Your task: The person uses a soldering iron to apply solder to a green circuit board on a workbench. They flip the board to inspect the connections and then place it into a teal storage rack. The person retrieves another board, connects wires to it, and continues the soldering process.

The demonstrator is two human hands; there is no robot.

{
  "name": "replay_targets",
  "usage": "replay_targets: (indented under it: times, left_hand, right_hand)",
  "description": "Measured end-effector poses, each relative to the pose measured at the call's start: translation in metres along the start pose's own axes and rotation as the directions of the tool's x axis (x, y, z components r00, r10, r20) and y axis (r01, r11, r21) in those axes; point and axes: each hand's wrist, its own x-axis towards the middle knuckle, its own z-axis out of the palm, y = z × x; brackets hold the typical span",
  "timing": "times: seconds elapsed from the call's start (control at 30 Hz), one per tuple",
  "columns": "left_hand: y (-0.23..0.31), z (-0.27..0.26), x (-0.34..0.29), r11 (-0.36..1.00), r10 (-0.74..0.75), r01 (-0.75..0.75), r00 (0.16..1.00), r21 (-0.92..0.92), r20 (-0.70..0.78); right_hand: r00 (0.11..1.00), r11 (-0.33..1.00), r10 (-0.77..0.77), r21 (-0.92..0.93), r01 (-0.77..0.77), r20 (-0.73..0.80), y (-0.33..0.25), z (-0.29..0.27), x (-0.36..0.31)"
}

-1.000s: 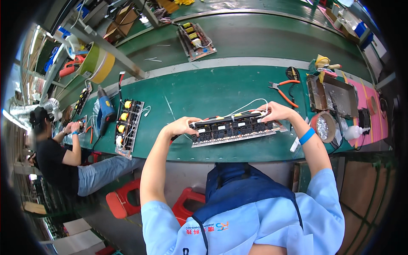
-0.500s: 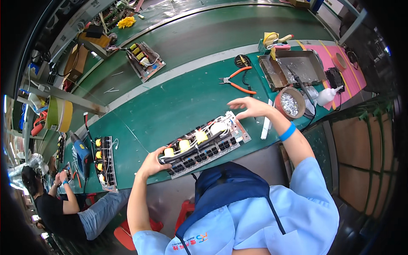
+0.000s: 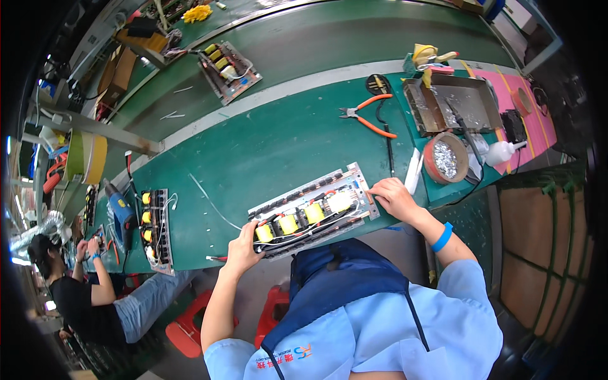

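A long circuit board (image 3: 315, 213) with a row of yellow-wrapped coils and black parts along both long sides lies at the front edge of the green bench. White wires run along its near side. My left hand (image 3: 243, 250) is closed round the board's left end, thumb near the front corner. At the other end, my right hand (image 3: 394, 197) has its fingers closed on the right edge, beside a pale end strip. Orange-handled cutters (image 3: 370, 116) lie open on the bench beyond my right hand.
On the left are another coil board (image 3: 156, 231) and a blue heat gun (image 3: 122, 209). A third board (image 3: 228, 73) sits on the far belt. Rightward stand a metal tray (image 3: 484, 104), a soldering iron (image 3: 465, 130), a bowl of metal bits (image 3: 432, 166) and a white bottle (image 3: 501, 152). A person (image 3: 82, 291) works at far left.
The board has been turned over toward its flat side, so its coils now face up with both long rows showing. My right hand has come down from above the end and closed on it.
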Motion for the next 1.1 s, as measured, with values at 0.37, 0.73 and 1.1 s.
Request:
replay_targets:
  times: [0.37,0.73,1.1]
  left_hand:
    - [-0.008,-0.007,0.006,0.982,-0.044,0.042,0.999,-0.185,-0.008]
    - [-0.003,-0.03,0.018,0.981,-0.067,0.086,0.991,-0.172,0.117]
    - [-0.015,-0.05,0.043,0.98,-0.052,0.091,0.976,-0.177,0.213]
  right_hand:
    - [0.993,0.991,-0.104,-0.085,0.099,-0.049,-0.003,0.007,0.003]
    - [0.956,0.922,-0.291,-0.274,0.273,-0.026,0.002,0.004,0.009]
    - [0.957,0.929,-0.286,-0.26,0.265,-0.046,0.0,0.002,0.013]
